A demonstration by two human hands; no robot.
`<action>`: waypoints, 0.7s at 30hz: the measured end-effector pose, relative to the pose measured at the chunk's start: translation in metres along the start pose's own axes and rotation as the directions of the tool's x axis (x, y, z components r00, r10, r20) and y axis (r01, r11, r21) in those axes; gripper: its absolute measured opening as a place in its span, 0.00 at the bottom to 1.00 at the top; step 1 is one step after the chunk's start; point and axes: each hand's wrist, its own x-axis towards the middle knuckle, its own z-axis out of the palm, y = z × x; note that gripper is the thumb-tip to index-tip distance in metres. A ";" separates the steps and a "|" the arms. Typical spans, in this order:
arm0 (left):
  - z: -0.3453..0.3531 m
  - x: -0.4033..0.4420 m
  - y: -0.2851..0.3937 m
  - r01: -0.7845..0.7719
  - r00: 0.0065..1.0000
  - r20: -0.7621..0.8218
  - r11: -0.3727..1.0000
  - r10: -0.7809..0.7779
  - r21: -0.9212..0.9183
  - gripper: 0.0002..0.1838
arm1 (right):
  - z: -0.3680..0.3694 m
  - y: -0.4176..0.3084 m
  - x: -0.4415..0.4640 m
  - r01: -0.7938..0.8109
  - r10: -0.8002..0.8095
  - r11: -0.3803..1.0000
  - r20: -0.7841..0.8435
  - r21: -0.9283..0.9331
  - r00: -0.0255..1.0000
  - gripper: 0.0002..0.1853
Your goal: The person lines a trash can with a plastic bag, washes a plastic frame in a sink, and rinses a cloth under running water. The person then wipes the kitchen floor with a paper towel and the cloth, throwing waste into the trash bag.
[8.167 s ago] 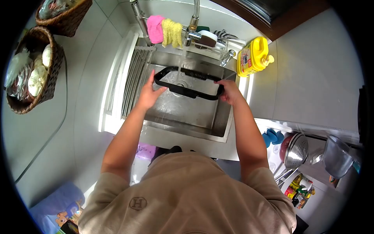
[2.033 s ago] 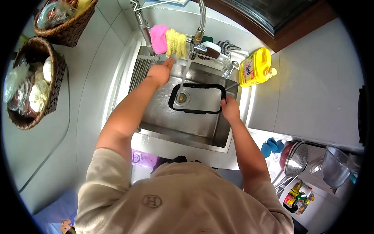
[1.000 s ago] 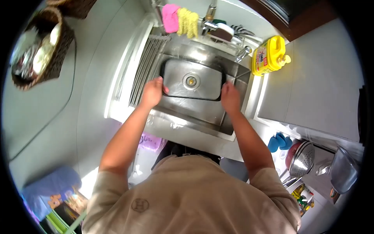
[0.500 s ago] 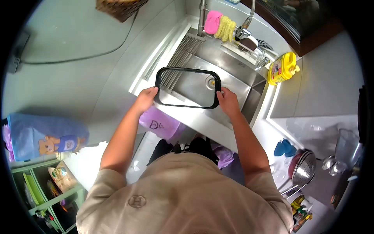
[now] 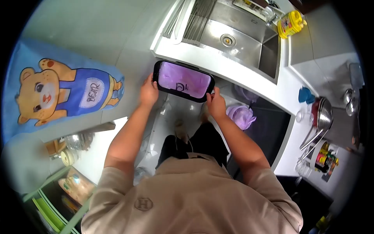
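Observation:
Both my hands hold a rectangular lid [image 5: 184, 79] with a black rim and a clear panel, tilted in front of the sink counter. My left hand [image 5: 149, 91] is closed on its left end, and my right hand [image 5: 216, 103] pinches the lower right corner. A purple bag with black lettering shows through the clear panel. Beyond the lid lies the steel sink [image 5: 218, 29], with a roll-up drying rack [image 5: 198, 23] across its left side.
A yellow bottle [image 5: 290, 24] stands at the sink's right corner. On the right counter are a metal colander [image 5: 324, 113] and blue items [image 5: 306, 94]. A purple bag [image 5: 241, 116] hangs below the counter. At left are a bear-printed blue cover [image 5: 74, 87] and a green organizer [image 5: 48, 210].
The lid has moved from over the sink's near edge back toward my body, clear of the counter. My view has shifted left and down, bringing the bear-printed cover further into sight.

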 end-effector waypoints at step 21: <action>0.072 0.033 -0.055 -0.258 0.966 0.050 0.936 0.254 0.240 0.32 | 0.058 0.039 0.014 -0.110 0.101 0.980 -0.064 -0.166 0.993 0.26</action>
